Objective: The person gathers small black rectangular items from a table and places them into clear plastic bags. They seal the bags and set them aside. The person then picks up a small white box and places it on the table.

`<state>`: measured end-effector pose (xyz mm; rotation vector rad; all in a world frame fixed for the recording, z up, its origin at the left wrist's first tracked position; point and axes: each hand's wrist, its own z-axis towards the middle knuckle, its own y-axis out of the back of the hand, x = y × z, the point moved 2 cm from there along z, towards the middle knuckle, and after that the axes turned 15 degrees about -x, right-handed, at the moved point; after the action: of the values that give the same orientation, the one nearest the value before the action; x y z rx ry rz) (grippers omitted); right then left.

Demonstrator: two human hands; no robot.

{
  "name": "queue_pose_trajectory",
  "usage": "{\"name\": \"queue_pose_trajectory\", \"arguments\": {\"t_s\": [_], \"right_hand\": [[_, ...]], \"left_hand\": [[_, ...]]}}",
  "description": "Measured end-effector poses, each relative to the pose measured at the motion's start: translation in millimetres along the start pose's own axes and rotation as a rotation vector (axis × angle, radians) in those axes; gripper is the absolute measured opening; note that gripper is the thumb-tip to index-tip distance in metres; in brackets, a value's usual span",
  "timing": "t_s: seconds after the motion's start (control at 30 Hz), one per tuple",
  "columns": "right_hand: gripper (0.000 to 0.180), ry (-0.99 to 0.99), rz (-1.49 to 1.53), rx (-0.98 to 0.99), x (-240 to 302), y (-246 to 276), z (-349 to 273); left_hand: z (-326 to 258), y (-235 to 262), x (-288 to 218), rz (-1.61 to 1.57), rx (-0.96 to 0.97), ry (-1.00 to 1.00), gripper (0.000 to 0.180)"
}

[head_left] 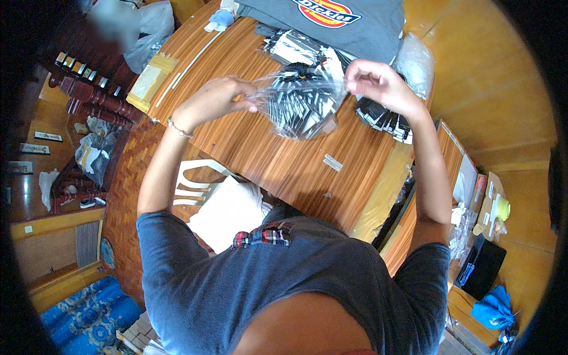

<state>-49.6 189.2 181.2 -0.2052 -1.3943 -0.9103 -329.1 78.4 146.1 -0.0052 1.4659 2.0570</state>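
Observation:
A clear plastic bag [300, 109] filled with many small black-and-white tags sits on the wooden table. My left hand [222, 99] pinches the bag's left edge between thumb and fingers. At the opposite edge, my right hand [376, 84] holds the plastic with curled fingers, and the film is stretched between both hands. A bundle of black-and-white tags [384, 118] lies right of the bag, partly behind my right forearm. More tags [293, 47] are piled just beyond the bag.
A folded grey garment [367, 23] lies at the table's far side, beside a clear plastic bundle [414, 64]. A small sticker [333, 162] is on the wooden table [278, 165]. A white chair [201, 171] stands at the near left; a cardboard box [490, 204] sits at right.

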Motion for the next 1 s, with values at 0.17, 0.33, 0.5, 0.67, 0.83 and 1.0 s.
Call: {"name": "queue_pose_trajectory", "arguments": {"t_s": [0.17,0.33,0.5,0.67,0.83,1.0], "right_hand": [[0.011,-0.05,-0.225,-0.073,4.1,2.3,-11.9],[0.019,-0.038,-0.378,-0.077,-8.2,-12.7,-25.2],[0.022,0.07,-0.446,-0.116,2.7,-10.9,-14.8],[0.015,0.24,-0.654,-0.286,-7.8,-16.7,15.9],[0.012,0.179,-0.497,-0.225,41.0,-13.1,31.6],[0.019,0.286,-0.522,-0.338,35.6,-15.3,63.6]], "left_hand": [[5.1,4.5,-25.6,-0.236,-0.177,0.098,0.03],[-5.1,-10.2,-30.0,-0.289,-0.269,0.249,0.032],[-5.5,-31.4,-1.4,-0.466,-0.446,0.346,0.034],[16.5,-27.5,-1.0,-0.535,-0.68,0.403,0.038],[31.9,12.5,18.3,-0.723,-0.775,0.327,0.026],[68.5,16.2,57.2,-0.753,-0.749,0.316,0.016]]}}
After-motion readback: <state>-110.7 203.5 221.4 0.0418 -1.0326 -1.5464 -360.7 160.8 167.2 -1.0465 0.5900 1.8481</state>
